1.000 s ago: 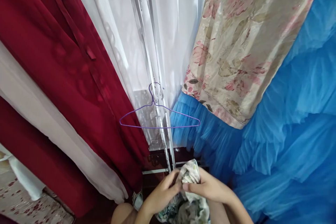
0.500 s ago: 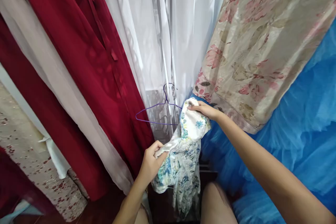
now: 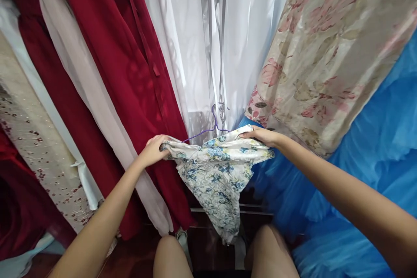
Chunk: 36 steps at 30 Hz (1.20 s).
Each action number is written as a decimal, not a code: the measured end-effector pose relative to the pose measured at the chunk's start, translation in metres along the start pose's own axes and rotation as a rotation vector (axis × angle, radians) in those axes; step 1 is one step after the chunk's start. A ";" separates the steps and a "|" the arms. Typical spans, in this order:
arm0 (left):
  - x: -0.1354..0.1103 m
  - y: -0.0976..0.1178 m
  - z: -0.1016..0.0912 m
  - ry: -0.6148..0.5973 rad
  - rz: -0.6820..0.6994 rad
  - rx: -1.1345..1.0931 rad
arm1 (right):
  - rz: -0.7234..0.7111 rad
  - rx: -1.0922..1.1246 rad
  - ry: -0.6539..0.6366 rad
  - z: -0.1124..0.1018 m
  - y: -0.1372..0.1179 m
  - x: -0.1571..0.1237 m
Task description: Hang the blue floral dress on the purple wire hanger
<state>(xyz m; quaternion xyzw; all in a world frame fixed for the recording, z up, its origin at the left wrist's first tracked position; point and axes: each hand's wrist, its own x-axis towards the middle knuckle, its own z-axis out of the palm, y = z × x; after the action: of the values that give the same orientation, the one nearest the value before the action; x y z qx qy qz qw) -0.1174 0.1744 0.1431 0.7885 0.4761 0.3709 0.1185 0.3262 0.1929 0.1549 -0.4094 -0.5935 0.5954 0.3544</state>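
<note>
Between my two hands a white garment with a blue, green and yellow floral print [image 3: 213, 182] is stretched sideways, its lower part hanging in a narrowing shape. My left hand [image 3: 155, 150] grips its left upper corner. At the right upper edge, my right hand [image 3: 260, 135] pinches the cloth, fingers closed. Behind it shows a purple wire hanger [image 3: 215, 122], with its hook and sloping arms rising above the fabric. The garment covers the hanger's lower bar, and I cannot tell whether the cloth is on the hanger.
Long red dresses [image 3: 120, 78] hang at the left, white gowns [image 3: 250, 43] behind the hanger. To the right are a beige floral dress [image 3: 329, 61] and blue tulle [image 3: 368, 186]. My knees [image 3: 171, 256] are below, above a dark floor.
My left hand has moved left and up, spreading the garment wide across the hanger's front. My right hand keeps its hold at nearly the same spot. The view has shifted slightly.
</note>
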 end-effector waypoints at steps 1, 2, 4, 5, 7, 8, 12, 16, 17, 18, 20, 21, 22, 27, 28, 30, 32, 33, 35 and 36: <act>0.011 0.008 0.002 0.006 0.013 -0.081 | 0.031 0.044 0.002 0.003 0.001 -0.002; 0.021 0.017 0.007 0.005 0.015 -0.185 | 0.078 0.096 -0.008 0.007 0.002 -0.005; 0.035 0.031 0.022 0.007 -0.002 -0.355 | 0.196 0.197 -0.047 0.014 0.006 -0.013; 0.039 0.036 0.031 0.015 -0.011 -0.369 | 0.247 0.233 -0.067 0.017 0.007 -0.016; 0.043 0.041 0.046 0.042 -0.013 -0.273 | 0.275 0.260 -0.075 0.020 0.007 -0.022; 0.044 0.042 0.050 0.057 -0.009 -0.209 | 0.249 0.253 -0.063 0.020 0.004 -0.023; 0.050 0.040 0.044 0.162 0.012 -0.139 | 0.145 0.184 -0.010 0.015 -0.027 -0.015; 0.051 0.046 0.032 0.259 0.065 -0.136 | 0.170 0.178 -0.010 0.051 -0.056 -0.006; 0.047 0.050 0.033 0.261 0.086 -0.145 | 0.151 0.168 -0.033 0.070 -0.056 -0.007; 0.041 0.053 0.035 0.253 0.106 -0.156 | 0.096 0.141 -0.074 0.091 -0.052 -0.011; 0.024 0.060 0.046 0.231 0.132 -0.188 | -0.122 0.026 -0.124 0.133 -0.036 -0.023; 0.014 0.064 0.052 0.232 0.135 -0.206 | -0.201 -0.054 -0.203 0.150 -0.026 -0.030; 0.005 0.068 0.059 0.248 0.134 -0.229 | -0.255 -0.136 -0.273 0.162 -0.016 -0.037; -0.017 0.099 0.080 0.390 0.120 -0.456 | -0.561 -0.499 -0.077 0.150 0.008 -0.050; -0.015 0.108 0.082 0.382 0.124 -0.583 | -0.620 -0.549 0.009 0.139 0.008 -0.048; -0.011 0.131 0.084 0.291 0.125 -0.911 | -0.678 -0.596 0.074 0.121 0.008 -0.045; -0.007 0.155 0.085 0.145 0.097 -1.197 | -0.646 -0.570 0.004 0.110 0.008 -0.045; -0.007 0.165 0.085 0.090 0.080 -1.291 | -0.600 -0.533 -0.052 0.107 0.010 -0.048; -0.009 0.179 0.085 0.062 0.072 -1.386 | -0.492 -0.417 -0.128 0.104 0.015 -0.059; -0.011 0.182 0.085 0.087 0.088 -1.388 | -0.444 -0.345 -0.128 0.102 0.019 -0.067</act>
<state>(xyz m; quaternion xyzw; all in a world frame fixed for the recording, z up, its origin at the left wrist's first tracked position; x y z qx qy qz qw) 0.0593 0.0850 0.1768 0.5334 0.1006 0.6252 0.5608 0.2626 0.0887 0.1360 -0.2852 -0.7824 0.4180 0.3632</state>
